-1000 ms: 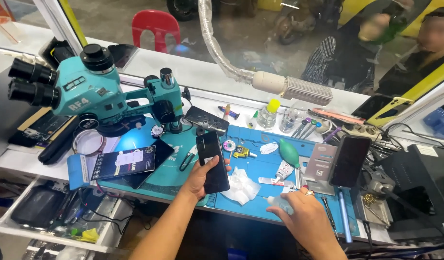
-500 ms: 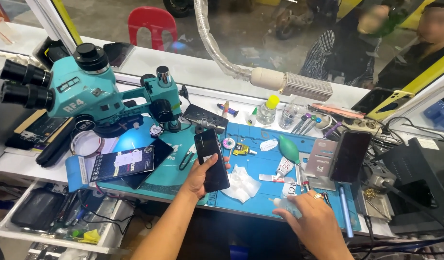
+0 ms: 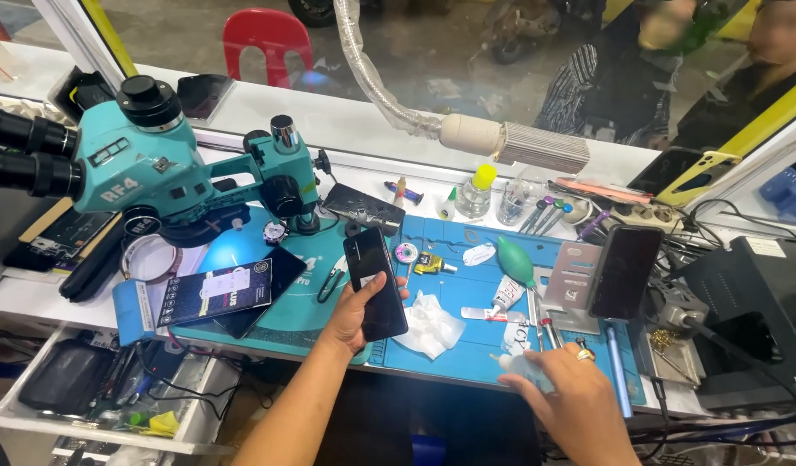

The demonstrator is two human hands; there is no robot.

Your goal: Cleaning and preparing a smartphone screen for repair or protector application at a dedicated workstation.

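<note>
Black and glossy, a phone (image 3: 375, 283) lies back-up in the left hand (image 3: 356, 312), its camera end pointing away from the person. The grip of that hand is curled around the phone's lower half, thumb along the right edge and fingers under the left, so the phone is lifted just above the blue work mat (image 3: 467, 345) on the counter (image 3: 346, 112).

The right hand (image 3: 579, 406) rests at the near edge of the mat, a ring on one finger. Its grip is closed over a small clear plastic bottle (image 3: 519, 366), whose pale body shows just left of the knuckles; how the fingertips sit on it is hidden.

Just right of the phone lies a crumpled white tissue (image 3: 428, 326). Beyond it are a small white tube (image 3: 507, 295), a green rubber air blower (image 3: 516, 261) and a small round roll of tape (image 3: 406, 253). A second dark phone (image 3: 625, 273) stands propped on a grey metal stand (image 3: 574, 278) to the right.

To the left a teal stereo microscope (image 3: 148, 164) reaches over the mat, with a black screen-protector packet (image 3: 215, 293) beneath it. At the back stand a clear bottle with a yellow cap (image 3: 477, 193) and a flexible white hose (image 3: 389, 86) ending in a ribbed nozzle.
</note>
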